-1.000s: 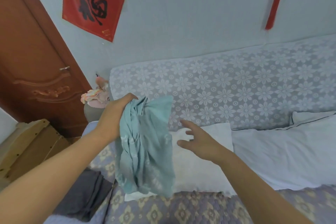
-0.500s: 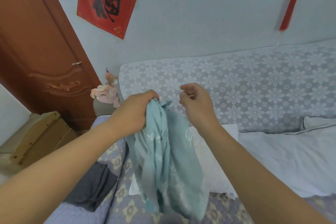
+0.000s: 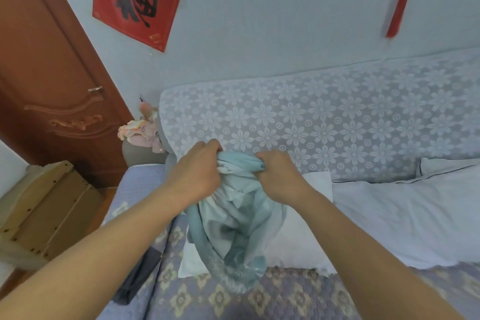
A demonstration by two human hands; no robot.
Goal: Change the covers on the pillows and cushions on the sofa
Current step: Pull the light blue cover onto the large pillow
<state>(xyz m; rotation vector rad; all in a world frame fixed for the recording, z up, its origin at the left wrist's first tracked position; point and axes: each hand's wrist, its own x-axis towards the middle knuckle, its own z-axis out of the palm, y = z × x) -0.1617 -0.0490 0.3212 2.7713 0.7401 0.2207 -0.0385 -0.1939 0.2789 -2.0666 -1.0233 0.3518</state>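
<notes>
From the head camera, both hands are raised over the sofa (image 3: 324, 122) and clamped on one bunched teal cover (image 3: 233, 218). The left hand (image 3: 194, 171) grips the gathered top edge with its fingers curled round the cloth; the right hand (image 3: 279, 176) pinches the same edge just beside it, so the two hands sit close together with a short span of fabric between them. The rest of the cover hangs down in loose folds (a faint pale print shows near its lower end) in front of a bare white pillow (image 3: 306, 244) lying on the patterned seat. A second white pillow (image 3: 405, 215) lies to its right, against the flower-patterned backrest. A dark grey cloth (image 3: 137, 278) lies at the seat's left edge. On the wall hangs a red paper square (image 3: 137, 0) with one large black brush-written Chinese character; small gold marks near its lower corner are too small to read. A brown door (image 3: 44, 80) stands at left.
</notes>
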